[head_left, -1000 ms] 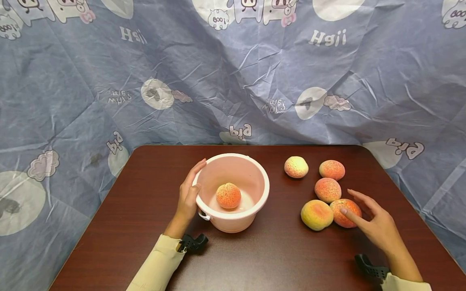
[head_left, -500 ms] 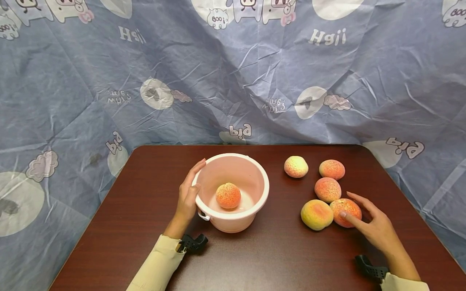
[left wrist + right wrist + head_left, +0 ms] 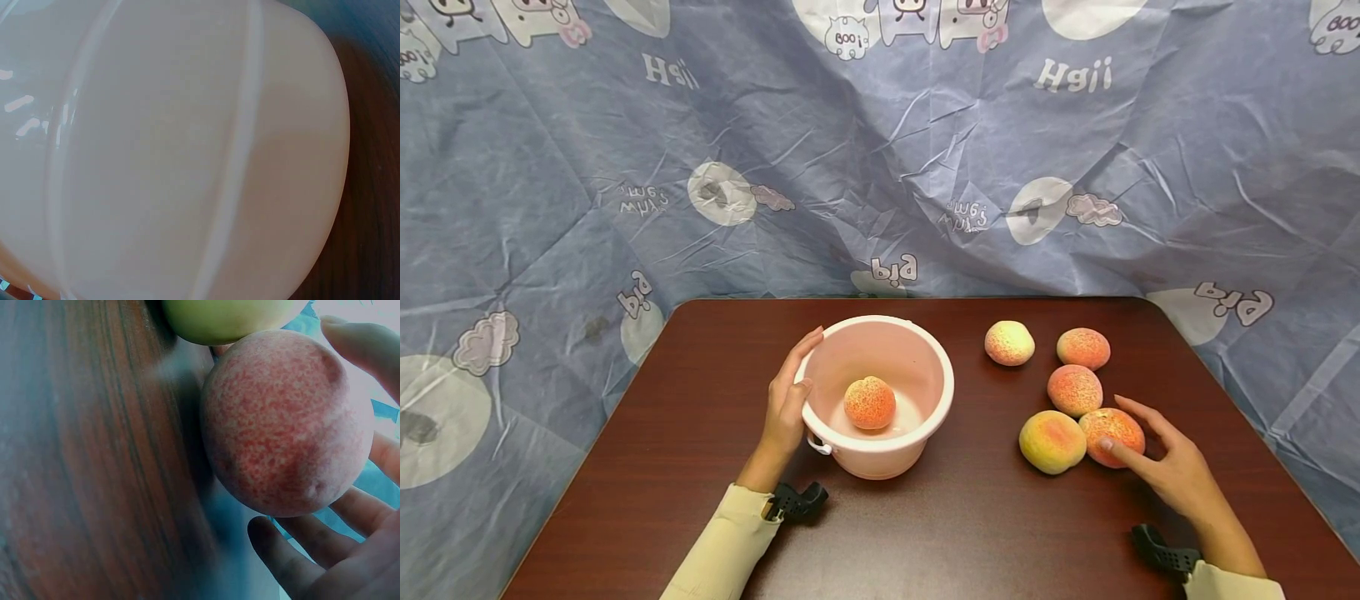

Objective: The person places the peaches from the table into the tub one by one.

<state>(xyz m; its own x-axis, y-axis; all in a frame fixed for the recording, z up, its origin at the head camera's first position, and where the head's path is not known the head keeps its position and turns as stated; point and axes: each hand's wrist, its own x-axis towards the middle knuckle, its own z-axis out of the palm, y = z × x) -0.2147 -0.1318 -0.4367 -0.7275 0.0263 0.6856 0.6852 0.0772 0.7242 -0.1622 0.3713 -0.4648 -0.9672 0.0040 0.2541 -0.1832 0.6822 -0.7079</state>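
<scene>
My left hand (image 3: 785,410) holds the left rim of a pale pink bucket (image 3: 880,460), thumb over the rim and fingers along its outside. Inside the bucket lies one orange-speckled peach (image 3: 870,403). The bucket's ribbed outer wall (image 3: 156,150) fills most of the left wrist view. Over on the right, my right hand (image 3: 1176,467) is spread loosely around a red-orange peach (image 3: 1112,427) on the table. In the right wrist view its thumb (image 3: 369,353) stands a little off this speckled peach (image 3: 284,425), with the other fingers behind and below.
A yellow-orange peach (image 3: 1052,443) sits against the left of that peach. Behind it are two more reddish peaches, one nearer (image 3: 1075,391) and one farther (image 3: 1083,349), plus a pale yellow peach (image 3: 1010,343). A blue printed cloth (image 3: 880,167) hangs behind the brown table (image 3: 955,533).
The fingertips of my right hand have come slightly lower and closer around the red-orange peach. My left hand and the bucket have stayed in place.
</scene>
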